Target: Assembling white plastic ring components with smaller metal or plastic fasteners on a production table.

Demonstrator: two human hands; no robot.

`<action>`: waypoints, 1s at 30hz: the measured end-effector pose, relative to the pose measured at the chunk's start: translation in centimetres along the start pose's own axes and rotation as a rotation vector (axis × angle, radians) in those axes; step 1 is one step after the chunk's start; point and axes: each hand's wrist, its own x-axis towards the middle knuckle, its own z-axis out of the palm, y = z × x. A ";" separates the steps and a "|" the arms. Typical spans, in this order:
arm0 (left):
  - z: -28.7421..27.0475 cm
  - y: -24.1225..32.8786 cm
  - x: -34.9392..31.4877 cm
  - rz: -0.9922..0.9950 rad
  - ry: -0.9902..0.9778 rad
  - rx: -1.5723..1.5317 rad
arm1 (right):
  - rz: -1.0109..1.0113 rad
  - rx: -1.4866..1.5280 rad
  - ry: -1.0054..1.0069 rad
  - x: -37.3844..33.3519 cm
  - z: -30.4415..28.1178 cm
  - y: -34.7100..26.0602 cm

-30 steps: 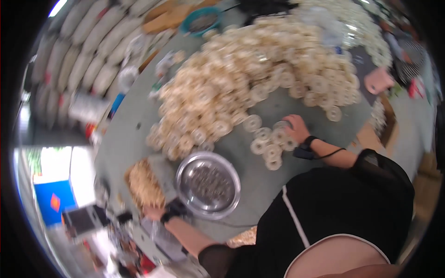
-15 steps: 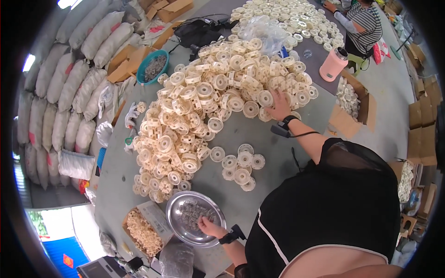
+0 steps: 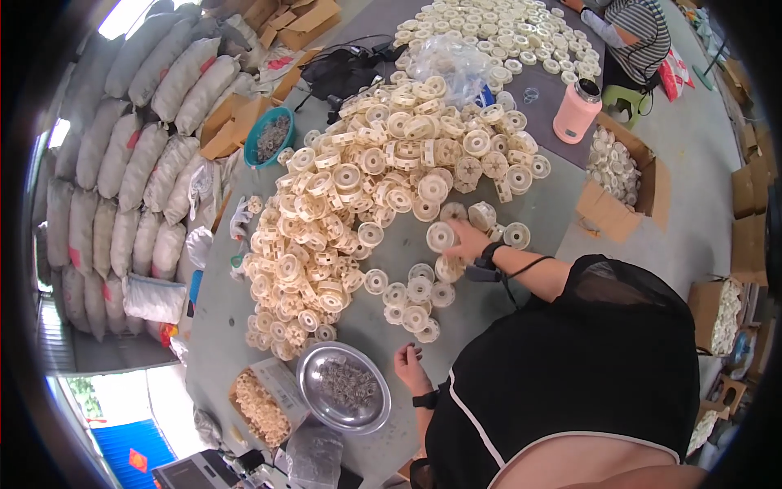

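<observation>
My right hand is curled against a few cream plastic wheels at the near edge of a big heap. One round wheel sits at its fingertips, and others lie around the hand. My left hand hovers over the table with fingers pinched together. A small dark metal bit shows at its fingertips; its exact shape is too small to tell. Left of that hand stands a shiny metal bowl holding many small metal parts. Between both hands lies a small cluster of translucent wheels.
Beside the bowl are a carton of small cream parts and a clear plastic bag. A teal basin and a pink bottle stand farther off. Filled sacks are stacked left. A person sits at the far right.
My left hand has left the metal bowl and moved right, above the table. My right hand has drawn several wheels from the heap toward me.
</observation>
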 end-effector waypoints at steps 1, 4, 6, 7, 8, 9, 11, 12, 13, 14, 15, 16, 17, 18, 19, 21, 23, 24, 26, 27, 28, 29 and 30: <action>0.4 -0.4 -0.1 -0.014 -0.046 0.021 | -0.068 0.074 -0.058 -0.6 0.3 -0.1; 1.6 -0.9 -0.7 -0.004 -0.098 0.094 | 0.030 0.138 -0.075 -1.8 0.1 -1.4; 2.5 -0.5 -0.9 0.019 -0.149 0.129 | 0.044 0.219 0.028 -2.0 -0.2 -1.7; 2.9 -0.2 -0.9 0.018 -0.147 0.131 | 0.045 0.221 0.026 -2.0 -0.5 -1.8; 3.2 0.1 -0.8 0.005 -0.182 0.092 | 0.002 0.283 0.037 -2.0 -0.8 -1.9; 3.6 0.8 -0.9 -0.008 -0.212 0.050 | -0.043 0.345 0.044 -1.9 -0.9 -2.1; 5.3 2.8 -0.8 0.012 -0.249 0.044 | 0.116 0.638 -0.059 -2.0 0.0 -1.2; 6.0 3.4 -0.7 0.032 -0.275 0.036 | 0.277 0.928 -0.175 -2.2 0.8 -1.2; 6.9 3.6 -0.3 0.029 -0.269 0.035 | 0.279 0.927 -0.182 -2.5 1.1 -1.4; 7.8 3.7 0.2 0.165 -0.270 -0.008 | 0.461 1.141 -0.437 -2.9 1.3 -1.6; 8.7 3.9 0.7 0.300 -0.271 -0.050 | 0.649 1.342 -0.700 -3.3 1.5 -1.9; 9.4 4.3 1.2 0.297 -0.266 -0.050 | 0.653 1.340 -0.704 -3.8 1.5 -2.5; 9.9 4.8 1.8 0.230 -0.374 -0.115 | 0.704 1.410 -0.786 -4.5 1.5 -3.2; 10.2 5.2 2.1 0.164 -0.476 -0.181 | 0.756 1.478 -0.872 -5.0 1.2 -3.8; 10.5 5.3 2.3 0.163 -0.466 -0.182 | 0.759 1.474 -0.883 -5.0 0.8 -4.0; 10.8 5.0 2.7 0.140 -0.490 -0.176 | 0.766 1.542 -1.019 -4.7 0.0 -3.8; 10.9 4.3 2.3 0.131 -0.467 -0.122 | 0.824 1.520 -1.018 -4.6 0.0 -2.9; 11.2 4.1 1.9 0.202 -0.502 -0.021 | 0.841 1.440 -1.017 -4.5 -0.1 -2.5; 11.8 2.9 1.1 0.270 -0.497 0.062 | 0.869 1.382 -0.979 -4.8 0.1 -1.9; 12.2 2.5 0.8 0.266 -0.492 0.061 | 0.874 1.380 -0.985 -5.0 0.5 -1.6; 12.5 2.1 0.5 0.252 -0.430 0.096 | 0.890 1.380 -0.931 -5.1 0.9 -1.2; 12.6 1.7 0.4 0.239 -0.368 0.131 | 0.906 1.379 -0.876 -5.2 1.2 -0.8; 12.6 1.4 0.3 0.231 -0.359 0.131 | 0.914 1.375 -0.886 -5.3 1.1 -1.1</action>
